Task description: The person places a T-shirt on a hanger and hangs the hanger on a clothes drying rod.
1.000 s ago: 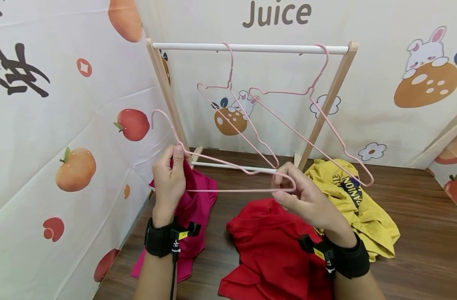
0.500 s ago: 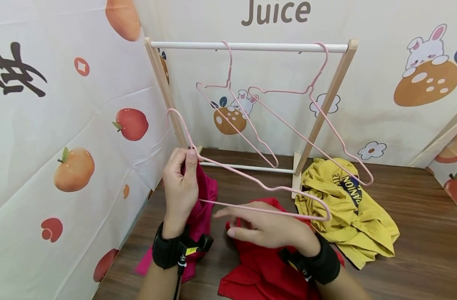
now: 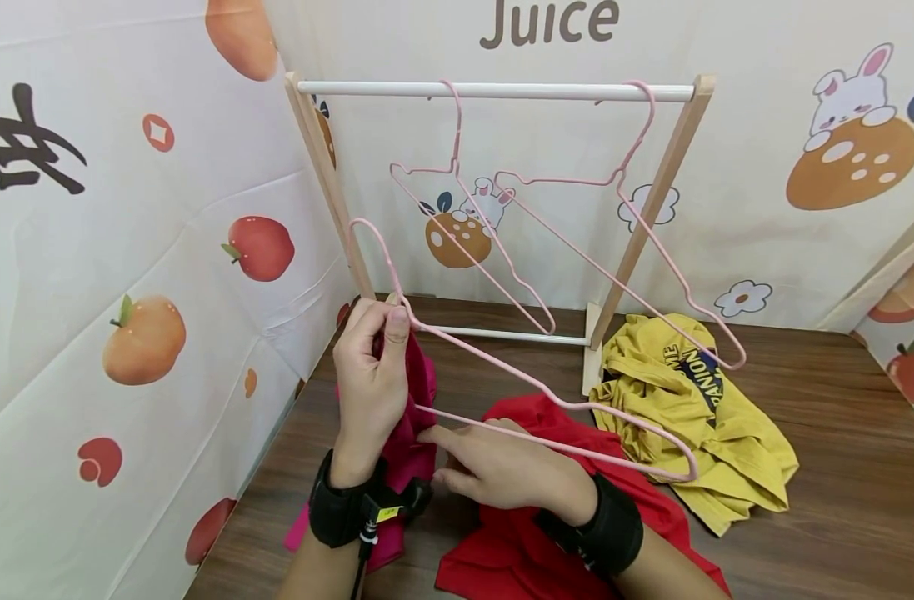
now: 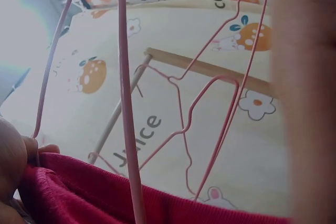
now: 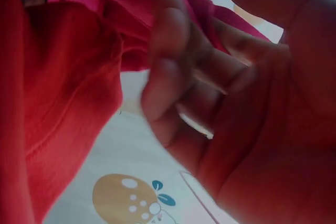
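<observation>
Two views of cloth come after the head view, where the left hand [image 3: 370, 367] pinches a thin pink wire hanger [image 3: 576, 406] and a dark pink cloth garment [image 3: 415, 446]. Left wrist: the garment's edge runs from the fingers. Right wrist: the right hand [image 5: 247, 114] is loosely bent by the garment; I can't tell if they touch. Looks like dressing the hanger; next, that hand probably needs to grab cloth.

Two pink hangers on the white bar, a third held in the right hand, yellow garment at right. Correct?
Wrong hand. The head view shows the third hanger held in the left hand. Rest stands: two pink hangers on the white bar, yellow garment at right.
</observation>
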Action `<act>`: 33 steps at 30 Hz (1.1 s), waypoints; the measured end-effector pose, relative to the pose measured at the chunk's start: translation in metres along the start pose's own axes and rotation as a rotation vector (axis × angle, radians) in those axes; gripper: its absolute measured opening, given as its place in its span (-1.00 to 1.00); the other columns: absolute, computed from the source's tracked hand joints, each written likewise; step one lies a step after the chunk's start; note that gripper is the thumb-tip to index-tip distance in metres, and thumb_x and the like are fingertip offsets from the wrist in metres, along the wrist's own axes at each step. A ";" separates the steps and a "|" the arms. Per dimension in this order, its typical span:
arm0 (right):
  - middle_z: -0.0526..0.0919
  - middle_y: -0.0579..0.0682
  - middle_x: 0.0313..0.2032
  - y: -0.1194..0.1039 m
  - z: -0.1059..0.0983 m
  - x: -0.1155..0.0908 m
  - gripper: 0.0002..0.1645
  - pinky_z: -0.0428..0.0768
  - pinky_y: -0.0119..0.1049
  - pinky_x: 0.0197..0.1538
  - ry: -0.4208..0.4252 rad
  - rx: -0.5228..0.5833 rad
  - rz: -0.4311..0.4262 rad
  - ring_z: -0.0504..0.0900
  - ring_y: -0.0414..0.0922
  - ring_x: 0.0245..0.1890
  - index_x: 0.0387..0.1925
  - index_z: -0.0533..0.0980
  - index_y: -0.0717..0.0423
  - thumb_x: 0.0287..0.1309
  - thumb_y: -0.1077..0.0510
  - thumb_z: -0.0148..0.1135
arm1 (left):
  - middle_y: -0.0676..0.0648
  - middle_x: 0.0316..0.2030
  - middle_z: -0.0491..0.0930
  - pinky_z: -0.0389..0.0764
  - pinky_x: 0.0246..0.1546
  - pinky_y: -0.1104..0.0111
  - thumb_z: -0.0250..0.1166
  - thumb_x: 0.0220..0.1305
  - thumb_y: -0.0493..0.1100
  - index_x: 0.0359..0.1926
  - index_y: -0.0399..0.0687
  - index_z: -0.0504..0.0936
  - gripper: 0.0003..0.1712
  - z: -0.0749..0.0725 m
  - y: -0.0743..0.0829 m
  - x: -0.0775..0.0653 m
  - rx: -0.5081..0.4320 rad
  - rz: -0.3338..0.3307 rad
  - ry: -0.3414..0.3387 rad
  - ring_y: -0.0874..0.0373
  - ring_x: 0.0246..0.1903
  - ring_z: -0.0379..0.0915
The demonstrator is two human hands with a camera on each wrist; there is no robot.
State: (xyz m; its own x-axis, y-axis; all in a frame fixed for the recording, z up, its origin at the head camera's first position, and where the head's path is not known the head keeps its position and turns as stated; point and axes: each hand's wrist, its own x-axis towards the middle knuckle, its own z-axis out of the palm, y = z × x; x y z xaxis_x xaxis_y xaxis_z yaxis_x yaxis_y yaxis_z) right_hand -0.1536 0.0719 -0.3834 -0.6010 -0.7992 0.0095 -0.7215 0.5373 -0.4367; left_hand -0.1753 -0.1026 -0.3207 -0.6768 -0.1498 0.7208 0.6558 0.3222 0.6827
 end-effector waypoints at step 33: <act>0.47 -0.27 -0.47 0.041 -0.051 -0.041 -0.80 0.36 -0.53 -0.38 0.320 -0.156 -0.197 0.35 -0.41 -0.50 -0.46 0.51 -0.16 0.08 0.14 0.42 | 0.21 -0.39 0.49 0.29 -0.40 0.46 0.22 0.46 -0.23 -0.39 -0.36 0.67 -0.70 -0.038 -0.016 0.018 0.048 -0.015 0.209 0.29 -0.34 0.34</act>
State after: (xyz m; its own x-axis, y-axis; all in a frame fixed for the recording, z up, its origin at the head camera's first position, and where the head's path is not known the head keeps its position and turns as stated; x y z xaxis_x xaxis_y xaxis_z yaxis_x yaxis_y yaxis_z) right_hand -0.1757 0.1404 -0.3553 -0.5053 -0.7797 0.3699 -0.8621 0.4370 -0.2566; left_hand -0.1859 -0.1458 -0.3142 -0.5988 -0.3439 0.7233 0.6264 0.3618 0.6905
